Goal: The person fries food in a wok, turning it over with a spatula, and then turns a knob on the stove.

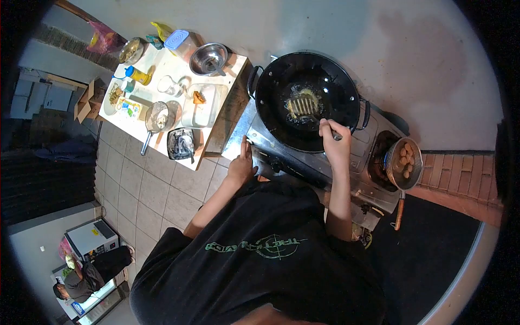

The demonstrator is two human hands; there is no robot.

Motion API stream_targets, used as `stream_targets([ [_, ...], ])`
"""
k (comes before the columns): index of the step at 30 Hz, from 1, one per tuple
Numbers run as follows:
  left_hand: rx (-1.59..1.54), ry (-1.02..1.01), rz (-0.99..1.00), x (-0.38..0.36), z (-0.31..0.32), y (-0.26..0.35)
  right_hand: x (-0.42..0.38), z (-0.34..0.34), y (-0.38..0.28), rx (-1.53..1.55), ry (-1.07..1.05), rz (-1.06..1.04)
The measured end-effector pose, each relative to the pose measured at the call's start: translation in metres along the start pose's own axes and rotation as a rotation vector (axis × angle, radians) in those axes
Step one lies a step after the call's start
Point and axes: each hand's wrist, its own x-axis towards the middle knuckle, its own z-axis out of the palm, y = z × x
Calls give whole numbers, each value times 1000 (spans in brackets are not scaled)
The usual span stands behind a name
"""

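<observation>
My right hand (336, 139) is closed around the handle of a slotted turner (304, 105). The turner's head lies low in a large black wok (276, 127), over a pale, yellowish patch in shiny oil; I cannot make out exactly what food it is. The wok sits on a steel gas stove (352, 154). My left hand (242, 164) holds nothing, its fingers stretched out near the stove's front left edge. Right of the wok, a small pan (416, 177) with several brown round pieces (406, 158) rests over a burner with a blue flame.
At left, a pale table (162, 138) carries a steel bowl (209, 58), a clear tub (216, 108) with an orange piece, a sieve (157, 116), a black tray (181, 145) and a yellow-capped jar (138, 75). Another person (86, 281) is at the lower left, beside a white appliance (92, 238).
</observation>
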Motion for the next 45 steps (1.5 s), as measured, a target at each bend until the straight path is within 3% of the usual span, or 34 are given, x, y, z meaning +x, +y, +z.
stream_targets([
  [45, 10, 51, 30, 1, 4, -2, 2, 1, 10, 30, 8, -4],
])
